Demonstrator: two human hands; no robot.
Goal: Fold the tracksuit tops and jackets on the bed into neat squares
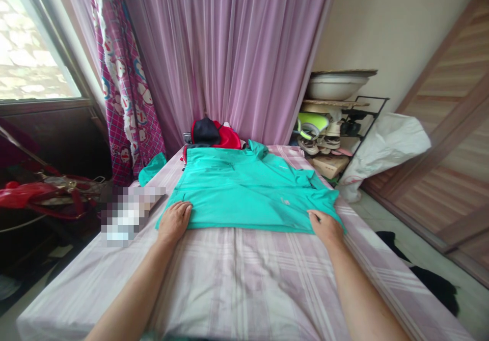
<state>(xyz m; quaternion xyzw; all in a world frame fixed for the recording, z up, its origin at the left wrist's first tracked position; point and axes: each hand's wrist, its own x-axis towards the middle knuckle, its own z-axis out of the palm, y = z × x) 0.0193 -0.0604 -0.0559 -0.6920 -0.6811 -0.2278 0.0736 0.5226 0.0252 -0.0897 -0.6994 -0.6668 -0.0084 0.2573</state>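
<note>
A teal jacket [237,198] lies folded across the bed, its straight near edge toward me. Small pale logos and a short dark zip mark show on it, and the far side is bunched near the collar. My left hand [175,220] rests on its near left corner, fingers close together and lying over the cloth. On the near right part lies my right hand [326,225], its fingers loosely bent against the fabric. Neither hand visibly lifts the jacket, and the undersides of both are hidden.
Red and dark clothes [216,133] are piled at the far end of the checked bedsheet [237,280]. Another teal cloth [153,169] lies at the left edge, near a blurred patch. A shoe rack [369,119] and white bag [385,145] stand right; purple curtains [229,51] hang behind.
</note>
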